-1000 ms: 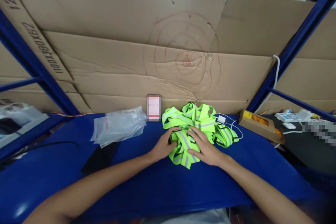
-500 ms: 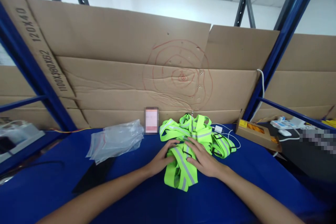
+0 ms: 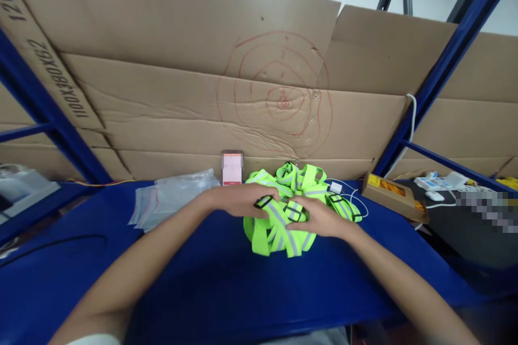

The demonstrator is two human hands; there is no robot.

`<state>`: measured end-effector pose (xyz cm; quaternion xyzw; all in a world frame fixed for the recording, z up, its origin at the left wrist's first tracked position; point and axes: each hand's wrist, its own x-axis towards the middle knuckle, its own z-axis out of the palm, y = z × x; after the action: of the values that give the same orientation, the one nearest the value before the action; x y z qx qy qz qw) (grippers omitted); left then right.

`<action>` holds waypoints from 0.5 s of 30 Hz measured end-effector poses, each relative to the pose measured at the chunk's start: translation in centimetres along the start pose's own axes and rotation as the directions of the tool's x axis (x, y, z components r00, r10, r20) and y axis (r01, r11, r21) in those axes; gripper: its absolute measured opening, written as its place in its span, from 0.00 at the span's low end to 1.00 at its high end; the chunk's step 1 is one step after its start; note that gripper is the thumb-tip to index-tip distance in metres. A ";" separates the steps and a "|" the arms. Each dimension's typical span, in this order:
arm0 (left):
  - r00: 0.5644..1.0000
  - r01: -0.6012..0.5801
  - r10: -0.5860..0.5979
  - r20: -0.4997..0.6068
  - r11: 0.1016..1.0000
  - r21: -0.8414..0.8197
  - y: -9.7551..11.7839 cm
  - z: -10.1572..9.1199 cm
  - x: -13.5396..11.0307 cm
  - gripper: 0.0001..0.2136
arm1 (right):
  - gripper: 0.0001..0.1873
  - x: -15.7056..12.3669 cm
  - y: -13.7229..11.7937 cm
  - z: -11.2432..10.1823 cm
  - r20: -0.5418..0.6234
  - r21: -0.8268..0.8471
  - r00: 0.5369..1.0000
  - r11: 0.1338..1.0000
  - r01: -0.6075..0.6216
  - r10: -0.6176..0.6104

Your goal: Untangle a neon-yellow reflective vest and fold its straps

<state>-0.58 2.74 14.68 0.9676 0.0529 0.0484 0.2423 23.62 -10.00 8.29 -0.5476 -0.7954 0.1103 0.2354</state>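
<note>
The left hand (image 3: 238,200) is pinching the straps (image 3: 261,243) by a buckle (image 3: 264,202). The right hand (image 3: 324,218) is pinching a folded part, maybe so it isn't slipping. The straps are lying in a pile on the bench (image 3: 202,280). The pile is hiding some ends, and the hands are covering more.

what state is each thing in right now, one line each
Straps: looped and heaped on the table
Left hand: fingers curled on the straps
Right hand: thumb and fingers bent around part of the straps
Plastic bags: lying flat, overlapping
Phone: propped up, screen lit
Cardboard: upright, creased, marked with red rings
Box: orange contents showing
Mouse: resting on a black surface
</note>
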 end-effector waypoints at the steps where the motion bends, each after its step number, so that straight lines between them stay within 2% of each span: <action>1: 1.000 0.014 -0.016 0.024 0.998 0.061 0.7 -1.6 0.2 0.12 | 0.34 0.9 -0.1 -1.7 0.087 0.006 0.996 1.000 0.000 0.000; 3: 0.998 0.050 -0.053 0.023 0.993 0.105 2.0 -4.2 0.5 0.09 | 0.31 2.9 -0.4 -5.2 0.238 0.067 0.971 0.997 -0.024 0.008; 4: 0.997 0.071 -0.073 0.010 0.991 0.117 2.6 -5.1 0.6 0.07 | 0.29 3.9 -0.6 -6.8 0.256 0.105 0.967 0.994 -0.024 -0.004; 7: 0.986 0.120 -0.104 -0.133 0.985 0.126 3.3 -6.8 0.5 0.08 | 0.26 5.6 -1.2 -10.5 0.220 0.185 0.975 0.981 -0.051 0.009; 10: 0.983 0.113 -0.097 -0.155 0.989 0.095 2.6 -7.3 -0.1 0.15 | 0.26 5.7 -1.7 -11.9 0.245 0.253 0.969 0.964 -0.081 0.017; 15: 0.984 0.139 -0.133 -0.120 0.989 0.049 1.5 -7.3 -0.8 0.21 | 0.22 5.2 -1.5 -11.7 0.227 0.314 0.974 0.946 -0.082 0.009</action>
<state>-2.14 4.72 21.70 0.9638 0.1341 0.0863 0.2138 26.67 -6.75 20.36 -0.5044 -0.7752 0.3044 0.2280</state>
